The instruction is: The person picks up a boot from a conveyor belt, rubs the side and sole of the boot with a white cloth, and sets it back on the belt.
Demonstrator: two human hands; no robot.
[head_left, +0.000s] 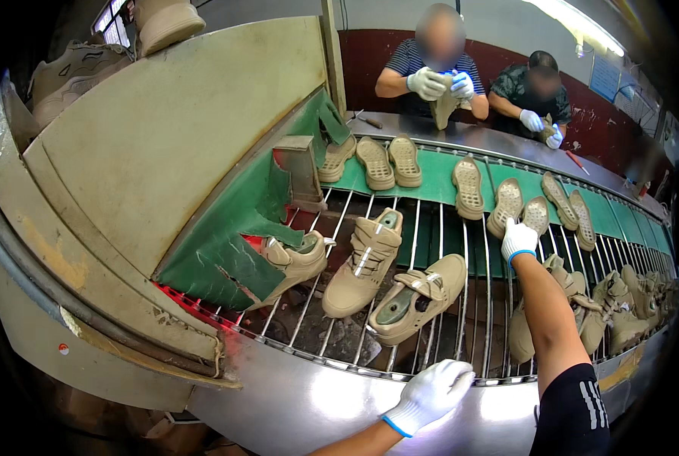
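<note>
My right hand point(519, 239), in a white glove, reaches far across the metal rods. Its fingers are closed at the near end of a beige shoe sole point(536, 213), with another sole point(506, 204) just left of it. My left hand point(433, 389), also gloved, lies at the near steel edge with fingers stretched and nothing in it. Beyond it, a beige shoe point(444, 280) lies on the rods, toe pointing away. Left of that, a second shoe point(351, 273) points its toe toward me. A third shoe point(303, 262) is partly hidden by a green flap point(260, 266).
A large beige machine housing point(180, 114) with green curtains fills the left. More soles point(468, 186) lie along the green strip point(438, 171). Several shoes point(628, 319) crowd the right. Across the bench, two people with gloved hands point(427, 83) handle shoe parts. A red-handled tool point(576, 161) lies there.
</note>
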